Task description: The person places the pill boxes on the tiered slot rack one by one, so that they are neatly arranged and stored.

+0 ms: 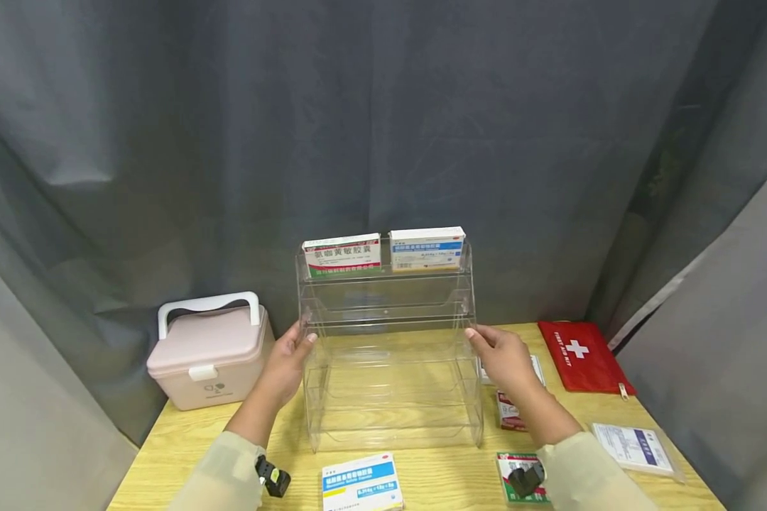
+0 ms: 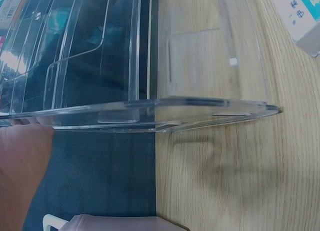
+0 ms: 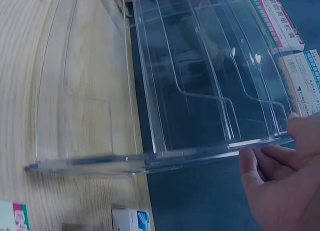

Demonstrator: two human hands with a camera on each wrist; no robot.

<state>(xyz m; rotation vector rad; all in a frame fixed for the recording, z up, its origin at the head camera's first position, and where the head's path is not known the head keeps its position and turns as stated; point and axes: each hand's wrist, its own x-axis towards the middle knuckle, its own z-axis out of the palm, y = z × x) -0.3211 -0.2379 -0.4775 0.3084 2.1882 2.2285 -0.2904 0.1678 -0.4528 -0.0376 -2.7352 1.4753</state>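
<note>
A clear acrylic tiered display rack (image 1: 393, 429) stands upright in the middle, over the wooden table. My left hand (image 1: 287, 362) grips its left side panel, thumb in front. On the opposite side panel, my right hand (image 1: 501, 355) pinches the edge between thumb and fingers. The top tier holds two medicine boxes: a white, red and green box (image 1: 342, 255) at left and a white and blue box (image 1: 427, 250) at right. Lower tiers show only see-through plastic. In the right wrist view, the fingers (image 3: 252, 173) press against the rack's edge.
A pink case (image 1: 214, 348) with a white handle stands at left. Before the rack lies a blue and white medicine box (image 1: 362, 484). At right are a red first aid pouch (image 1: 584, 355), a white packet (image 1: 635, 448), a red box (image 1: 510, 411) and a partly hidden green box (image 1: 514, 490).
</note>
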